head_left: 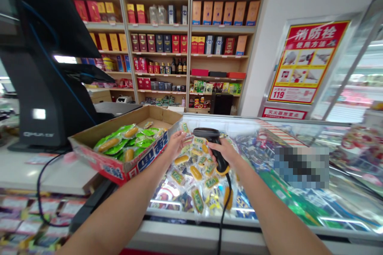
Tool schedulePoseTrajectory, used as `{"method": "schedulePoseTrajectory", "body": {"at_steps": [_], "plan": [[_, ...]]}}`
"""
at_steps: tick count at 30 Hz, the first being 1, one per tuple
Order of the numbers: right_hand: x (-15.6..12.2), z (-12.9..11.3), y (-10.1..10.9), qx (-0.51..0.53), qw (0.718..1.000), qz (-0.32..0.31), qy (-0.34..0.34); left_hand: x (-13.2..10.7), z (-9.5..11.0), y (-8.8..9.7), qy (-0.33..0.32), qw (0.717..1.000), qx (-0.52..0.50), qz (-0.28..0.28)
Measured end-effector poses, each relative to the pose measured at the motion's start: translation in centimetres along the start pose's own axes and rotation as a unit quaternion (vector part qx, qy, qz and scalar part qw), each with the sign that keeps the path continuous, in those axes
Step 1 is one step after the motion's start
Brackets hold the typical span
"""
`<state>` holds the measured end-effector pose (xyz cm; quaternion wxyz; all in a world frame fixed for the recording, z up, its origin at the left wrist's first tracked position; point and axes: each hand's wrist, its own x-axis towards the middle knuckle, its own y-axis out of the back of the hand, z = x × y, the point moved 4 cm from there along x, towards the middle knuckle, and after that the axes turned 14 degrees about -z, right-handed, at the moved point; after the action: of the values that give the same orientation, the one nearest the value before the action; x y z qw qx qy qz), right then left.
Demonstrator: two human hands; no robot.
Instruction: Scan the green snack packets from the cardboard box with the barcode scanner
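My right hand [223, 149] is wrapped round the handle of a black barcode scanner [206, 131], whose head points left and whose cord hangs down over the counter edge. In my left hand [178, 143] I pinch a small clear-wrapped snack packet [184, 128] with a green and yellow label, just left of the scanner head. Below both hands, several wrapped yellow snack packets [196, 173] lie loosely on the glass top of a freezer [167, 211]. To the left stands an open cardboard box [119, 167] holding green packets and more yellow snacks.
A black checkout terminal [44, 71] stands at the left on a white counter [18, 171]. Shelves [190, 59] of boxed goods and bottles line the back wall. A red and yellow notice [308, 61] hangs at the right. Colourful packages fill the freezer.
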<state>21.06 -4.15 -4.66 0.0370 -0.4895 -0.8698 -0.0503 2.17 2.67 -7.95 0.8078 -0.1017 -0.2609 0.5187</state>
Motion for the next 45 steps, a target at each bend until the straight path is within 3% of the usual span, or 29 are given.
{"method": "schedulePoseTrajectory", "body": {"at_steps": [4,28,32,35,40,43,45], "plan": [[0.0,0.4,-0.1,-0.060,0.998,-0.019,-0.027,-0.1,0.4,0.1,-0.026,0.999,0.002,0.024],[-0.1,0.7,-0.4,-0.033,0.999,-0.031,-0.027,-0.2,0.8,-0.3,-0.035,0.998,0.014,0.043],[0.2,0.0,-1.1,-0.017,0.999,-0.023,-0.028,0.2,1.4,-0.8,-0.106,0.992,0.023,0.071],[1.3,-1.7,-2.4,-0.026,0.999,-0.030,-0.016,0.4,3.1,-0.8,-0.185,0.977,0.039,0.102],[4.6,-5.5,-6.2,-0.051,0.995,-0.088,0.023,-0.6,7.9,0.9,-0.343,0.915,-0.009,0.213],[6.4,-7.2,-8.3,-0.069,0.990,-0.115,0.034,-1.7,9.9,1.7,-0.384,0.886,-0.052,0.254],[6.9,-7.9,-9.2,-0.080,0.988,-0.130,0.039,-2.0,10.3,1.7,-0.387,0.887,-0.050,0.247]]}}
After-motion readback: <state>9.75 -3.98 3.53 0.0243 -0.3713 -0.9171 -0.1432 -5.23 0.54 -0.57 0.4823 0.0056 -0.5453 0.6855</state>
